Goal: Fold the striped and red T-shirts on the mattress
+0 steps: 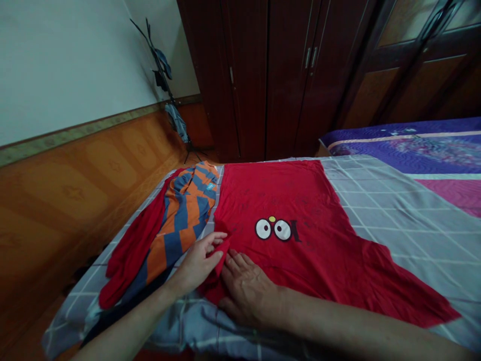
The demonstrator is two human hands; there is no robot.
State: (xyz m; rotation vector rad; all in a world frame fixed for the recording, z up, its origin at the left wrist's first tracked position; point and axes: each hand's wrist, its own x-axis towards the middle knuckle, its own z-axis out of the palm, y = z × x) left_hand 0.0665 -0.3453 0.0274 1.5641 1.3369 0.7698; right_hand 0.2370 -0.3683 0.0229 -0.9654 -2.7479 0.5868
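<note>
A red T-shirt (285, 195) with a printed pair of cartoon eyes lies spread on the bed, its hem towards the far edge and one sleeve reaching out to the near right. At its left side, my left hand (206, 258) pinches a raised fold of the red fabric between thumb and fingers. Just right of it, my right hand (250, 288) rests palm down on the shirt, fingers stretched out, close to the lifted fold. The left sleeve is bunched and partly hidden by my hands.
Left of the shirt lie an orange and blue checked garment (188, 210) and a red garment (141, 240). A grey checked sheet (361, 190) covers the bed. Beyond stand a dark wardrobe (263, 85) and a coat stand (161, 65). Purple bedding (376, 135) is at right.
</note>
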